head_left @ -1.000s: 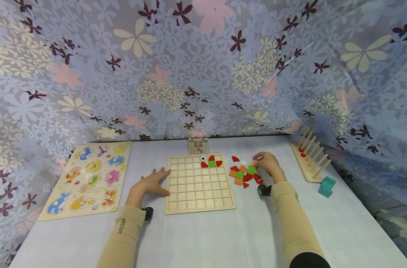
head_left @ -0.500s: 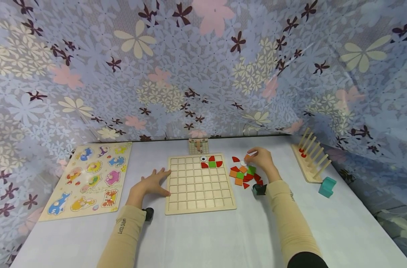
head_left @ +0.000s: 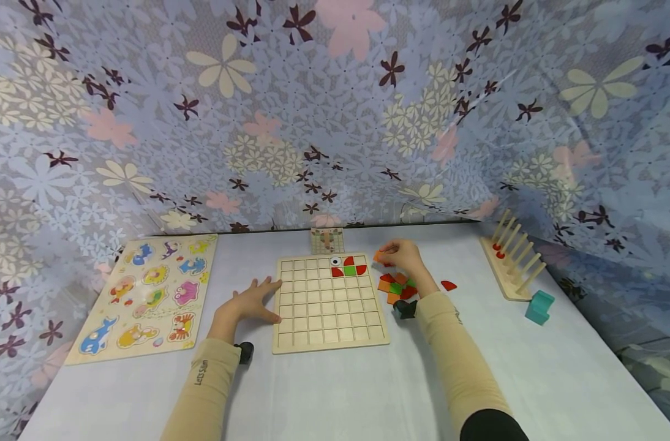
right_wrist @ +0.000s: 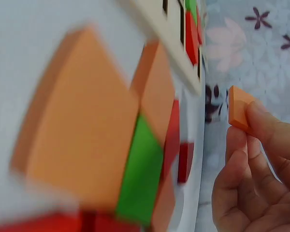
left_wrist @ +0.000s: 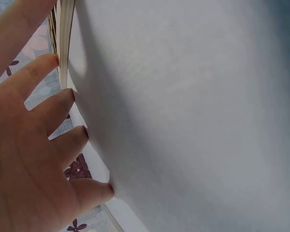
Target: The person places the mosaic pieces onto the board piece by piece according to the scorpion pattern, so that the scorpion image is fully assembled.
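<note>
My left hand (head_left: 247, 303) is spread, with thumb and fingertip touching the left edge of a wooden grid board (head_left: 329, 318). In the left wrist view, the fingers (left_wrist: 58, 108) of that hand point toward the table surface and the board's edge. Between thumb and fingers, my right hand (right_wrist: 258, 179) pinches an orange square tile (right_wrist: 238, 108), raised near the board's upper right corner. Red quarter-circle pieces (head_left: 361, 269), a green square (head_left: 350, 270) and a white eye disc (head_left: 335, 261) sit in the board's top rows. Under the right forearm lies a pile including an orange tile (head_left: 392, 298) and a green tile (right_wrist: 140, 171).
A small pattern card (head_left: 327, 241) stands behind the board. To the left lies an animal puzzle board (head_left: 147, 294). A wooden peg stand (head_left: 511, 269) with red beads and teal blocks (head_left: 539, 308) are at right. One red quarter piece (head_left: 448, 285) lies apart. A floral cloth (head_left: 335, 122) hangs behind.
My right hand has moved left from the far side of the pile toward the board, carrying the orange tile. The left hand has stayed at the board's edge.
</note>
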Demonstrator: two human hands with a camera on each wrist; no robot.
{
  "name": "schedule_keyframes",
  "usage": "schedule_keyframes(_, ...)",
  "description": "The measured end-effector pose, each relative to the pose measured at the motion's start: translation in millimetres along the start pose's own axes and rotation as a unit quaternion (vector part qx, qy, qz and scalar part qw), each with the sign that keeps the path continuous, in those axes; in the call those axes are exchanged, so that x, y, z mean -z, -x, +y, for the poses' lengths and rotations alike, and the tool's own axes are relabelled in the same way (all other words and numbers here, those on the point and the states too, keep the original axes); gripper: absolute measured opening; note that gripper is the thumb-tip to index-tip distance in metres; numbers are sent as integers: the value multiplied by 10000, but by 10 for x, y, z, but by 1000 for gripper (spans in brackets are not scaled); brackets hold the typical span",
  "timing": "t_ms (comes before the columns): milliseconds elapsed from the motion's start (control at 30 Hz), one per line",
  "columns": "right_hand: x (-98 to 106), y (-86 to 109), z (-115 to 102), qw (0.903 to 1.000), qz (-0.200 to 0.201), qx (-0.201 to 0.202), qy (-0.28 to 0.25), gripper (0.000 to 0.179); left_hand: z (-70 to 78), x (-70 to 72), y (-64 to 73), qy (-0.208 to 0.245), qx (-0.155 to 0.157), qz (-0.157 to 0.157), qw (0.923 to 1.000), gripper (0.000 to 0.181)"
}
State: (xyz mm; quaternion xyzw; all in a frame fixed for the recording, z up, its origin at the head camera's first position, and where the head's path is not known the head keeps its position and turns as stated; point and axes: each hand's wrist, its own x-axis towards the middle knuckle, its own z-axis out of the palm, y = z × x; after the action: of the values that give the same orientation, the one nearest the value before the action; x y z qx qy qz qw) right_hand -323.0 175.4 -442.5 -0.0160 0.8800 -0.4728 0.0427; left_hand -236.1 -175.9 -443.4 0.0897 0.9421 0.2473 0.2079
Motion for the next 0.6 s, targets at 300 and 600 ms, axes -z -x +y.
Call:
schedule_keyframes(300, -236, -39, -119, 9987, -314, -2, -397, 22, -5, -3, -4, -20, -4, 6, 10000, 91)
schedule_keyframes(600, -446, -44, -275, 9976, -573, 215, -336, 20, -5, 11, 0, 48, 6, -10, 10000, 91)
